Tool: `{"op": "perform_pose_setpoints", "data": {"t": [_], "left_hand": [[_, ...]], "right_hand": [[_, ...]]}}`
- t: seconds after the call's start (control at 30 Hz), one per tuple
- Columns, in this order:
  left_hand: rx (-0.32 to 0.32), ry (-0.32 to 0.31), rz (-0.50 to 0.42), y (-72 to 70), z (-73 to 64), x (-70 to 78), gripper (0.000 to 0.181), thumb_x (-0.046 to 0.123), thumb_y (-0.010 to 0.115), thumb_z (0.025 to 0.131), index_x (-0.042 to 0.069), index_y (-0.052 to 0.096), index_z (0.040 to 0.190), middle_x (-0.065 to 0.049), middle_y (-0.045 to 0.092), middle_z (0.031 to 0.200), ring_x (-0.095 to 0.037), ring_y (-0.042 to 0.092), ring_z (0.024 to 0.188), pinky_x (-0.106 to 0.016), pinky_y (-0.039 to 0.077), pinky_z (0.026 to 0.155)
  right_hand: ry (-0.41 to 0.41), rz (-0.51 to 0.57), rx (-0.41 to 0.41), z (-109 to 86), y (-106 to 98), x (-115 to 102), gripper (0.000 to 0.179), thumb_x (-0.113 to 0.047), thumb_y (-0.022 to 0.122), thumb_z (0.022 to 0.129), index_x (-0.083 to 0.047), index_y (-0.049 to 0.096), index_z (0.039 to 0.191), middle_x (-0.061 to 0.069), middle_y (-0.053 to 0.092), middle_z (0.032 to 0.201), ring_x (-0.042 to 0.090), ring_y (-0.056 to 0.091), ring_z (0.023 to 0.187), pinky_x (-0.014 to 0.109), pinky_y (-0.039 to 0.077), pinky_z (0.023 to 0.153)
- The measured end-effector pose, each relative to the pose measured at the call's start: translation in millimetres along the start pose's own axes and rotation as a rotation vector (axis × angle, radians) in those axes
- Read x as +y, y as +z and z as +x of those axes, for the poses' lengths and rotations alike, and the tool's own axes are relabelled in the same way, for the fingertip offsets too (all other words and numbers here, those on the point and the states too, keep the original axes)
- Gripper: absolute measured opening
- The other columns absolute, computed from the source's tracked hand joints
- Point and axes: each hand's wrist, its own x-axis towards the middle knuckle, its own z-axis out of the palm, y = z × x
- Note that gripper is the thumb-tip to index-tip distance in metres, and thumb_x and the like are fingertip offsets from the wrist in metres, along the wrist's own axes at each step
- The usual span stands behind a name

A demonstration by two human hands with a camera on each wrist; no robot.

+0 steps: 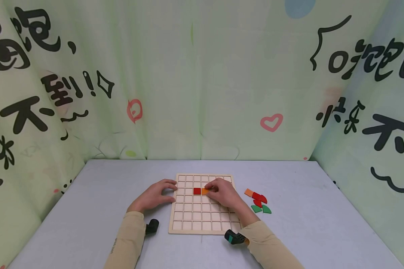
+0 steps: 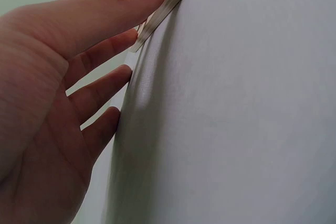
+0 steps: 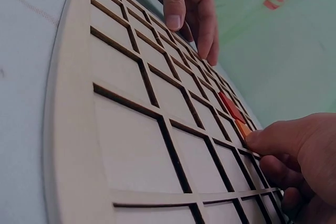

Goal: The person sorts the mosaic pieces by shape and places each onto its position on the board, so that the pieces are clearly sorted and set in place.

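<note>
A wooden grid board (image 1: 171, 220) with square cells lies on the table. In one cell of an upper row sits a red square tile (image 1: 196, 191), and directly right of it is an orange square tile (image 1: 204, 191). My right hand (image 1: 223, 191) pinches the orange tile between thumb and forefinger; the right wrist view shows the thumb against its edge (image 3: 242, 128). At the board's left side rests my left hand (image 1: 155, 195), thumb and fingers loosely extended and apart. Its thumb tip lies at the wooden rim (image 2: 157, 17) in the left wrist view.
Right of the board lie several loose pieces: an orange tile (image 1: 248, 192), a red tile (image 1: 256, 195), red rounded pieces (image 1: 263, 199) and green rounded pieces (image 1: 266, 209). A white cloth (image 1: 87, 224) covers the table. Printed curtains (image 1: 202, 93) enclose its back and sides.
</note>
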Motion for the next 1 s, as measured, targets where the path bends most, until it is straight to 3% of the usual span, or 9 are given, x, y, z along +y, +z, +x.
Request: {"op": "perform_pose_setpoints", "data": {"t": [1.0], "left_hand": [[0.002,0.008,0.005,-0.1,1.0,-1.2,0.036,0.016,0.077,0.084,0.006,0.069,0.118,-0.005,0.052,0.140,-0.030,0.042,0.135,-0.047,0.036,0.111]], "right_hand": [[0.000,-0.002,0.016,0.5,0.0,-1.6,0.015,-0.007,0.072,0.087,-0.009,0.074,0.102,0.002,0.064,0.098,0.012,0.055,0.079,0.029,0.051,0.074]]}}
